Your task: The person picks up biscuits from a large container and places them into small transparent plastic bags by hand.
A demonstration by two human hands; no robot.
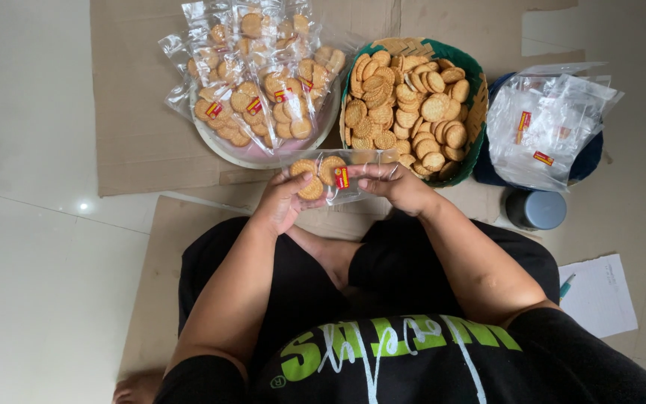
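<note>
Over the lap: both hands are pinching one clear biscuit bag [334, 176], left hand [284, 198] closed on the filled end, right hand [398, 183] on the mouth.
Done: packed bags [252, 93] are piling up on the plate [226, 153].
Left: the basket [476, 82] is sitting full of loose biscuits [409, 112]; empty bags [547, 127] are waiting.

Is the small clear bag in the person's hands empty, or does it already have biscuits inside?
Not empty: the clear bag, held between left hand and right hand, shows round biscuits inside.
</note>
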